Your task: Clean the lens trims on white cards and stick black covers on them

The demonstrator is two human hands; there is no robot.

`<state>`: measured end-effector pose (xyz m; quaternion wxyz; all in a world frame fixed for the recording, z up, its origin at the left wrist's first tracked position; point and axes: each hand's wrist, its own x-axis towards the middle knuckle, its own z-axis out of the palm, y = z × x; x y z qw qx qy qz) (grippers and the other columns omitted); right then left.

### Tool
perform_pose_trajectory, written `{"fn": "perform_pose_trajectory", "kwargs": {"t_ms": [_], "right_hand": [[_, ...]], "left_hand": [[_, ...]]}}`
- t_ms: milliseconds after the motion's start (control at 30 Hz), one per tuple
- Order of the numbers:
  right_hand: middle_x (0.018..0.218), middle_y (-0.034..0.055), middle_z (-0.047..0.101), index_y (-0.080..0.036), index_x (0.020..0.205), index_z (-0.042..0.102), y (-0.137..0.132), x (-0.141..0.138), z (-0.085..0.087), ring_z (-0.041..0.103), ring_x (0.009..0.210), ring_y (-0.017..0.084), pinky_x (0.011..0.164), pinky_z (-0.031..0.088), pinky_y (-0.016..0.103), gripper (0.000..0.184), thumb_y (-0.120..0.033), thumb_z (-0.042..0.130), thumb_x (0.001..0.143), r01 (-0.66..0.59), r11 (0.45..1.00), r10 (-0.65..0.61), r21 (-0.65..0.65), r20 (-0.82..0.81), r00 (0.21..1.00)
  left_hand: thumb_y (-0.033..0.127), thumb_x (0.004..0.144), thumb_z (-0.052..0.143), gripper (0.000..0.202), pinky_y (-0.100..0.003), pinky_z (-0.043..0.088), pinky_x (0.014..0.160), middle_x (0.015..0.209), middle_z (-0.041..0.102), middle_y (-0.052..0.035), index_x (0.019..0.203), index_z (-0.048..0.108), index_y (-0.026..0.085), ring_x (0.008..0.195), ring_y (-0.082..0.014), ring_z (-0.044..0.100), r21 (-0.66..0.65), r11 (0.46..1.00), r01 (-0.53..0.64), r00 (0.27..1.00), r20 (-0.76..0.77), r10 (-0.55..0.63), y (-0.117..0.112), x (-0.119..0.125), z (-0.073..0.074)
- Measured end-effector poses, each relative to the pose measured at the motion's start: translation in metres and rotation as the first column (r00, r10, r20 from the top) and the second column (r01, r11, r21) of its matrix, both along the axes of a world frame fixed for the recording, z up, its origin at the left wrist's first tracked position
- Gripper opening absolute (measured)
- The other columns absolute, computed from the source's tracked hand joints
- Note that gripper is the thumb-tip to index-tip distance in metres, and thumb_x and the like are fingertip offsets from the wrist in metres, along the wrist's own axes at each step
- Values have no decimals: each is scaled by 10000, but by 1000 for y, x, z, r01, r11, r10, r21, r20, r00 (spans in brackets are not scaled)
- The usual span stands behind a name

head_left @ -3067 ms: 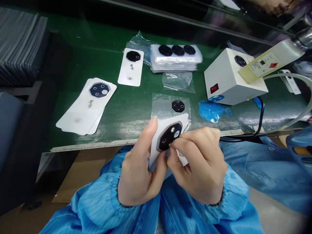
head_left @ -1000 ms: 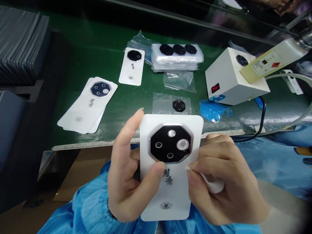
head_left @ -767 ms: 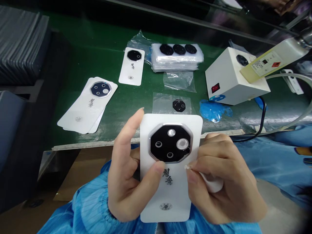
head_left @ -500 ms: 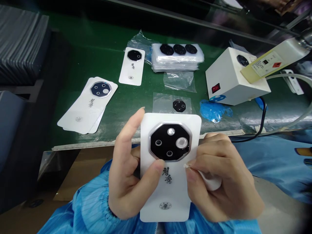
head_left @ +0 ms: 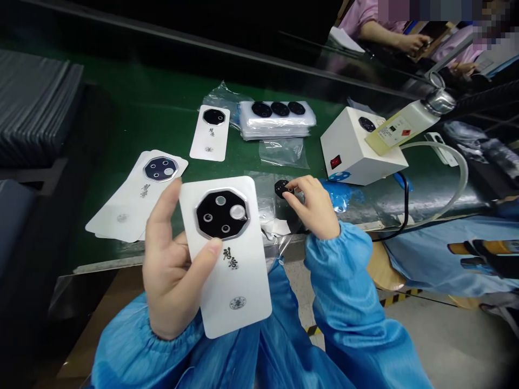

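Head view: left hand, fingers wrapped around its edge, holds a white card above the table edge, long axis tilted, camera module end pointing away and slightly left. Right hand pinches a black octagonal lens above plastic film.

Blue sleeves; apparently elastic cuffs
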<state>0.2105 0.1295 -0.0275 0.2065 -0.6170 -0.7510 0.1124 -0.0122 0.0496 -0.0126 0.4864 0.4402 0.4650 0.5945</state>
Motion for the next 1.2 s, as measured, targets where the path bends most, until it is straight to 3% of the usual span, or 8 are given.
{"fn": "perform_pose_trajectory", "kwargs": {"t_ms": [133, 233, 300, 433, 500, 600, 700, 1200], "right_hand": [[997, 85, 502, -176, 1010, 577, 26, 23, -14, 521, 928, 221, 856, 452, 411, 319, -281, 656, 720, -46, 990, 43, -137, -26, 999], [974, 74, 487, -179, 1025, 577, 32, 32, -20, 517, 942, 222, 849, 472, 402, 386, -297, 691, 676, -88, 982, 78, -168, -64, 995], [980, 74, 485, -177, 1013, 578, 33, 34, -22, 520, 944, 223, 831, 483, 400, 385, -306, 695, 669, -96, 979, 83, -178, -80, 993], [985, 63, 492, -204, 997, 578, 34, 34, -21, 527, 947, 229, 789, 498, 393, 377, -323, 703, 662, -92, 977, 74, -194, -95, 993], [987, 61, 495, -210, 989, 578, 35, 35, -21, 533, 939, 229, 782, 501, 392, 373, -318, 708, 657, -87, 977, 69, -194, -97, 993], [990, 60, 498, -218, 973, 576, 37, 36, -24, 540, 918, 226, 790, 499, 400, 346, -307, 702, 663, -90, 978, 73, -186, -100, 992], [989, 61, 501, -229, 960, 570, 37, 37, -25, 538, 912, 228, 797, 498, 409, 325, -309, 693, 670, -99, 980, 82, -175, -102, 991], [922, 46, 517, -219, 930, 490, 35, 33, -21, 521, 858, 210, 763, 478, 367, 354, -277, 700, 651, -102, 983, 84, -153, -118, 989]], "left_hand": [[177, 788, 640, 538, -157, 582, 472, 1447, 406, -1, 1281, 498, 338, 703, -132, 698, 15, 1000, -11, 1000, -24, 11, -9, 13, 8], [143, 842, 563, 586, -207, 599, 453, 1162, 665, -5, 1348, 379, 373, 560, -131, 687, 1, 993, 121, 988, 96, -121, -16, 23, 17], [97, 859, 520, 649, -301, 641, 530, 888, 747, 22, 1387, 277, 385, 655, -208, 718, 0, 984, 176, 967, 188, -173, -20, 27, 24], [65, 853, 503, 643, -445, 643, 710, 1157, 672, 3, 1369, 281, 378, 870, -280, 699, -27, 980, 197, 953, 239, -185, -24, 29, 35], [60, 851, 501, 645, -412, 654, 681, 1154, 673, 16, 1365, 282, 382, 875, -273, 699, -34, 978, 204, 959, 210, -192, -25, 28, 37], [61, 847, 505, 649, -300, 640, 515, 945, 737, 43, 1365, 301, 395, 748, -239, 721, -24, 982, 186, 970, 162, -180, -25, 27, 37], [88, 848, 506, 636, -279, 581, 390, 799, 736, 49, 1366, 302, 396, 598, -218, 707, -11, 985, 170, 977, 134, -167, -26, 26, 37], [12, 838, 483, 660, -256, 633, 526, 897, 720, 79, 1367, 294, 359, 668, -159, 709, 12, 976, 217, 943, 254, -213, -25, 27, 36]]}}
